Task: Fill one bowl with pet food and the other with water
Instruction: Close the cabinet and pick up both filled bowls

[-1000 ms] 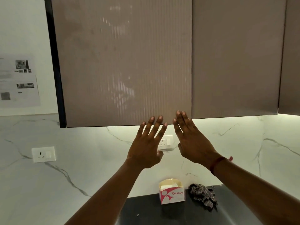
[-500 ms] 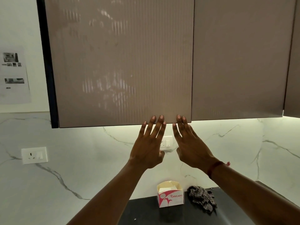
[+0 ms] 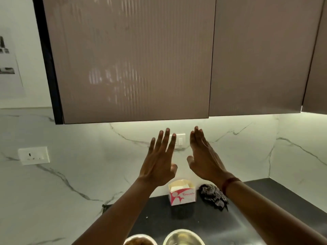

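Hands, count: two, bare, raised in the air above the tissue box (image 3: 182,194).
Left hand (image 3: 159,163): flat and wide, fingers straight and slightly fanned, back toward the person, nothing in it.
Right hand (image 3: 203,160): flat, fingers straight and close together, turned partly edge-on, nothing in it; a dark red wrist thread (image 3: 230,183) below it.
Spacing: the hands are apart from each other, and their tips stop short of the cupboard's lower edge.
Bowls, count: two, side by side on the counter, well in front of the tissue box, both cut by the bottom of the view.
Left bowl (image 3: 139,240): pale rim, something brown inside; too little shows to say more.
Right bowl (image 3: 184,237): round, shiny metal; whether it holds water cannot be told.
Tissue box, count: one; white and pink card, open top, pale sheets inside, standing against the wall.
Cloth (image 3: 213,196), count: one; dark, checked, crumpled, just right of the tissue box.
Counter (image 3: 247,209): dark, dull sheen, under the tissue box.
Wall (image 3: 88,165): white marble with grey veins, behind the tissue box, lit from under the cupboard.
Sockets, count: two, white; the near socket (image 3: 179,139) is straight above the tissue box and shows between the hands, and the far socket (image 3: 33,155) is well left of it.
Cupboard doors, count: three, taupe, closed, high above the tissue box: fluted door (image 3: 132,59), plain door (image 3: 261,55), edge door (image 3: 318,76).
Printed sheets (image 3: 8,68): on the wall far up-left of the tissue box; blurred.
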